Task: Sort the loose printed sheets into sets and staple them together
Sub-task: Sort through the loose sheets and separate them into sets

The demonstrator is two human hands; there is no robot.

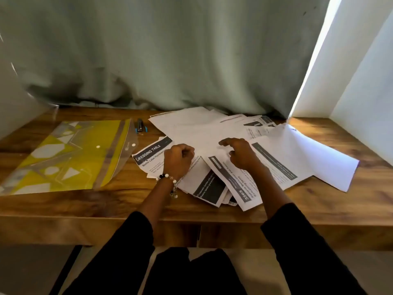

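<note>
Left hand (pixel 178 159) I saw curled, pinching a white printed sheet (pixel 153 154) at the loose white paper pile's (pixel 212 133) left edge | right hand (pixel 239 155) fingers spread on pile | black-and-blue stapler (pixel 140 126) left of pile

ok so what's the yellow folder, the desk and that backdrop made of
Yellow folder: thin glossy plastic, seemingly; partly see-through, with snap buttons on its flap.
Desk: looks like wood or wood-look laminate; warm brown grain, slight sheen.
Backdrop: matte grey-green cloth, hanging in soft folds.
</note>
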